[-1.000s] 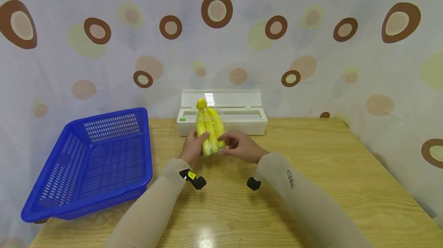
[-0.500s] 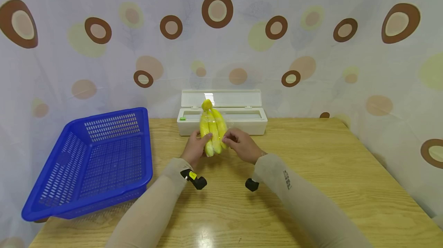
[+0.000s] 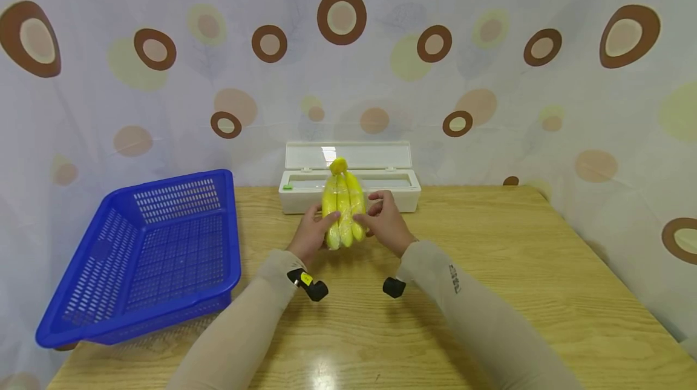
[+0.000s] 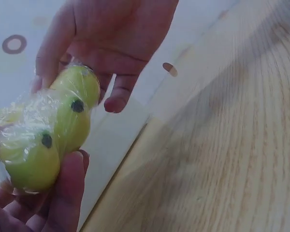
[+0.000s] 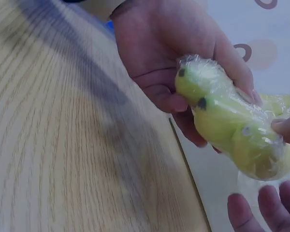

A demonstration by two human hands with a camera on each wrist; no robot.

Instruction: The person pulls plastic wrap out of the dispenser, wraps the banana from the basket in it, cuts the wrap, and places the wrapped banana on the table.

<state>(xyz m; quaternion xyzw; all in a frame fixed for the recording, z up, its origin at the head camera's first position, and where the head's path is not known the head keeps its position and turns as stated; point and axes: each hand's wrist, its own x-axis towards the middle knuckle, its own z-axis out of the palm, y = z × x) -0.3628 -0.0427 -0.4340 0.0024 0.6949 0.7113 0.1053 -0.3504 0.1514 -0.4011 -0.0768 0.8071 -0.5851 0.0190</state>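
Observation:
A bunch of yellow bananas (image 3: 343, 208) in clear plastic film is held up over the table, stem upward. My left hand (image 3: 309, 234) grips its left side, thumb across the front, fingers behind. At the right side my right hand (image 3: 389, 225) touches the film with the thumb; its index finger stands away. In the right wrist view the right fingers (image 5: 270, 205) are spread apart from the bananas (image 5: 232, 121). Dark banana tips and crumpled film show at the lower end in the left wrist view.
Behind the bananas stands a white box (image 3: 386, 199) with its lid (image 3: 370, 156) raised and a small green piece (image 3: 287, 187) at its left. A blue plastic basket (image 3: 234, 239) sits at the left of the wooden table (image 3: 517, 257). A patterned cloth (image 3: 381, 94) hangs behind.
The bananas have moved to the right and stand more upright. My left hand keeps its grip. The right hand's fingers have gone from pinching near the lower right edge to spread.

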